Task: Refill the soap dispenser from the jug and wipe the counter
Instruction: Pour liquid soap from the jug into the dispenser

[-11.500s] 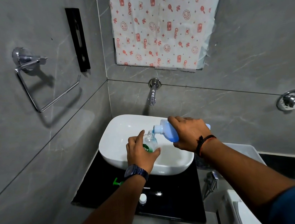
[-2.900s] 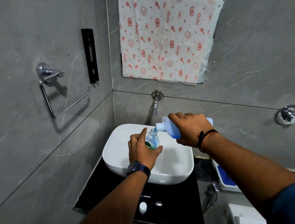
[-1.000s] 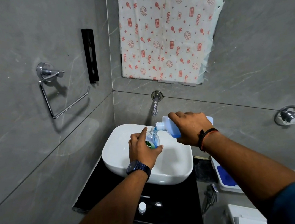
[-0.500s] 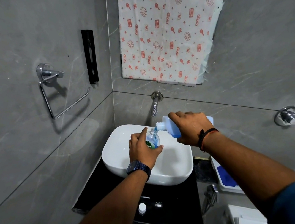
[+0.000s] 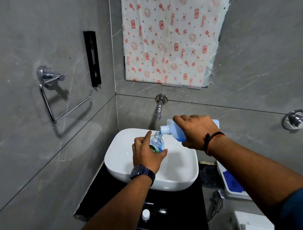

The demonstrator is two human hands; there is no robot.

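L hand [image 5: 145, 154] grips dispenser [image 5: 157, 144] over sink [image 5: 185, 175] | R hand [image 5: 196, 131] grips tilted jug [image 5: 175, 132], spout at dispenser mouth

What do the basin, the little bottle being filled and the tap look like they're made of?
Basin: probably glazed ceramic, glossy white with soft reflections. Small bottle: clear plastic by the look, blue liquid showing through. Tap: polished metal, likely chrome, with mirror-like glints.
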